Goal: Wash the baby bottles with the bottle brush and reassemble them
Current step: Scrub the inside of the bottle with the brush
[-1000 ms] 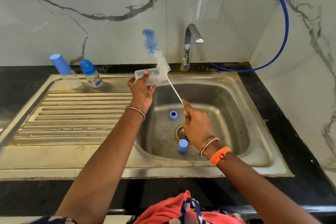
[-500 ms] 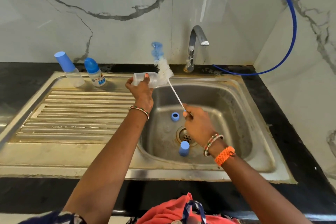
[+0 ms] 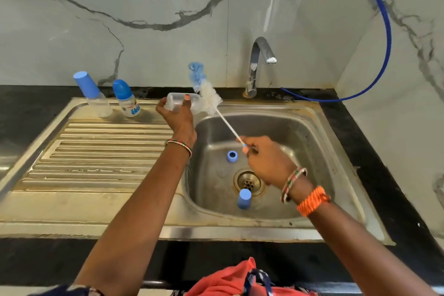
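Fingers of the left hand (image 3: 179, 113) curl round a clear baby bottle body (image 3: 182, 103) held sideways over the sink's (image 3: 336, 175) back-left rim. Right hand (image 3: 269, 161), raised above the basin, pinches the bottle brush (image 3: 211, 101) handle tip; its bristles sit at the bottle's mouth. Below lie a blue collar ring (image 3: 232, 156) and blue cap (image 3: 244, 198), either side of the drain.

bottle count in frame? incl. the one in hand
3. One clear bottle lies sideways in the left hand. Two capped bottles stand at the drainboard's back left: one nearer the corner, one with a printed label beside it. None seem hidden.
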Demonstrator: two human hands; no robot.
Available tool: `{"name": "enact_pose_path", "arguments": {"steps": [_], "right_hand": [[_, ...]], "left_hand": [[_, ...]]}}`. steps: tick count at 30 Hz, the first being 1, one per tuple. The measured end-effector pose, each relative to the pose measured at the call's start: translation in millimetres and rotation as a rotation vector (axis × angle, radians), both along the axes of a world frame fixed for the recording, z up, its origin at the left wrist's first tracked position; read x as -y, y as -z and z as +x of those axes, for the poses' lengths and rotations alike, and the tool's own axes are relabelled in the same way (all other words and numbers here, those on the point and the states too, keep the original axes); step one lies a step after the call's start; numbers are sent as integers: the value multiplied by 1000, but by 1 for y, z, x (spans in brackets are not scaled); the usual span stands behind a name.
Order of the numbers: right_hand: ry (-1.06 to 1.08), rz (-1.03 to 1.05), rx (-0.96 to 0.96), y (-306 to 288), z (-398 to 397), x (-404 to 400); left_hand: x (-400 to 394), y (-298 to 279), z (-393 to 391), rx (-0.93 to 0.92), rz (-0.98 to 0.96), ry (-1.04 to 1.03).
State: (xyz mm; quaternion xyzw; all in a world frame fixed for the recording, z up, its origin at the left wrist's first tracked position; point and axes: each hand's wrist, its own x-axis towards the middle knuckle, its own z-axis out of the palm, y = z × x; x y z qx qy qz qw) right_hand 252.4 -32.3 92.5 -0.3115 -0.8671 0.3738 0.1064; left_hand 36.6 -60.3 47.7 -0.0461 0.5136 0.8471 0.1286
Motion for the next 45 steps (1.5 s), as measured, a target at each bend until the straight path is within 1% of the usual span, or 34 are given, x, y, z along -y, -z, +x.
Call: {"name": "enact_pose_path", "arguments": {"steps": [2, 4, 7, 9, 12, 15, 17, 19, 22, 25, 29, 33, 36, 39, 43, 45], "right_hand": [[-28, -5, 26, 4, 11, 14], [-17, -20, 22, 7, 9, 13], [74, -13, -25, 13, -8, -12], [158, -26, -19, 20, -18, -33], [233, -24, -18, 30, -15, -48], [319, 22, -30, 41, -2, -46], [350, 84, 28, 46, 9, -44], [373, 159, 103, 51, 26, -45], [442, 218, 159, 58, 59, -49], [573, 279, 204, 66, 103, -56], [832, 318, 215, 77, 157, -72], [977, 300, 160, 88, 182, -92], [1005, 313, 210, 96, 193, -108], [1007, 300, 266, 101, 196, -121], [1021, 305, 316, 113, 204, -123], [1024, 291, 371, 118, 208, -122]], "left_hand": [[6, 1, -6, 35, -5, -37], [8, -1, -1, 57, 17, -14], [1, -5, 18, 39, 31, 86], [-1, -9, 29, 54, 58, 127], [3, -5, 35, 120, 94, 128], [9, 10, 41, 234, 64, 109], [12, 21, 46, 306, 27, 132], [14, 30, 53, 336, -15, 217], [11, 38, 62, 350, -67, 383], [-2, 44, 74, 389, -125, 544], [-32, 41, 110, 431, -152, 742], [-63, 30, 153, 447, -166, 899], [-83, 23, 179, 417, -215, 1055], [-94, 21, 191, 357, -261, 1153], [-104, 27, 192, 346, -319, 1181], [-108, 33, 190, 357, -352, 1189]]}}
